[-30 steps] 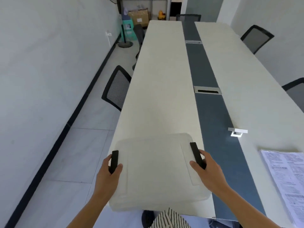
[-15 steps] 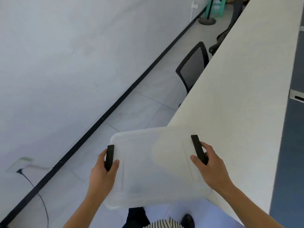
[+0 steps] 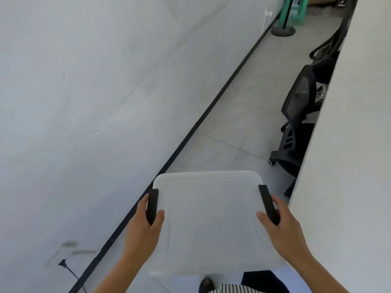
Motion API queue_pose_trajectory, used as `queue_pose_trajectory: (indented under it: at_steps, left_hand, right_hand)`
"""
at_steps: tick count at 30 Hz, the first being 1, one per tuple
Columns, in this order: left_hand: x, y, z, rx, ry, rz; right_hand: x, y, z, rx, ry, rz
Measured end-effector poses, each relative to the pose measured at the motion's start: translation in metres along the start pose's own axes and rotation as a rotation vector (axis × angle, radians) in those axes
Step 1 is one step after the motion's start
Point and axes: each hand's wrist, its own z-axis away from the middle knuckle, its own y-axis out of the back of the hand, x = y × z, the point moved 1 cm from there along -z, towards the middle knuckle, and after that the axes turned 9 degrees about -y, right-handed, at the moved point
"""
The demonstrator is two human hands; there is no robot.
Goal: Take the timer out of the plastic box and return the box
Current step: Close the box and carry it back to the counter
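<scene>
The plastic box [image 3: 211,218] is translucent white with a closed lid and a black clip on each side. I carry it in the air over the floor, left of the table edge. My left hand [image 3: 143,231] grips its left side at the black clip. My right hand [image 3: 281,231] grips its right side at the other clip. The timer is not in sight.
The long white table [image 3: 349,144] runs along the right edge. Black mesh chairs [image 3: 296,115] stand tucked under it. A white wall [image 3: 84,102] with a black baseboard fills the left. A cable [image 3: 69,271] trails near the wall socket. A green stool [image 3: 293,9] stands far back.
I have swung the box left, off the table and out over the floor. My view has turned left with it; the table top has slid to the right edge.
</scene>
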Motion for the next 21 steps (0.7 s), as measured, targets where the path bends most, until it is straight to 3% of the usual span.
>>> queue_pose_trajectory:
  at_steps: [9,21]
  left_hand:
    - [0.051,-0.016,-0.179,-0.111,-0.112,0.042]
    - [0.154,-0.042,-0.431,-0.074,-0.156,0.050]
  right_hand:
    - [-0.096,0.001,-0.108,0.128,-0.056,-0.048]
    - [-0.252,0.027,-0.327,0.148,-0.022,-0.080]
